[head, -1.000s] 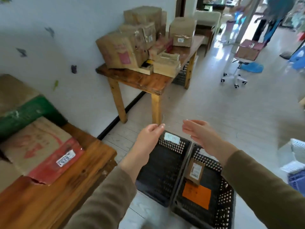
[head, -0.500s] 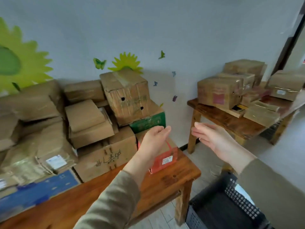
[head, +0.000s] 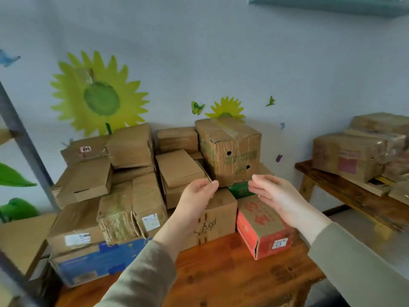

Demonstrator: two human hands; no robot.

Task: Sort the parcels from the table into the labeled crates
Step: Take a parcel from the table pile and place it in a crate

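A heap of cardboard parcels covers the wooden table (head: pixel 232 269) against the wall. At its right end lies a red parcel (head: pixel 265 229) with a white label, a green box (head: pixel 240 189) behind it, and a tall brown box with two holes (head: pixel 230 149) on top. A brown box with black writing (head: pixel 212 220) sits in front of me. My left hand (head: pixel 197 196) and my right hand (head: pixel 274 193) are both raised above the heap, palms facing each other, fingers relaxed, holding nothing. No crate is in view.
A second wooden table (head: pixel 345 187) with more brown parcels (head: pixel 347 156) stands to the right, with floor between the two tables. A grey metal post (head: pixel 24 147) slants at the left. A blue-sided box (head: pixel 97 260) lies at the heap's front left.
The view has swung left from the black crates on the floor to the parcel table. Both empty hands have come up over the heap, between the brown and red parcels.
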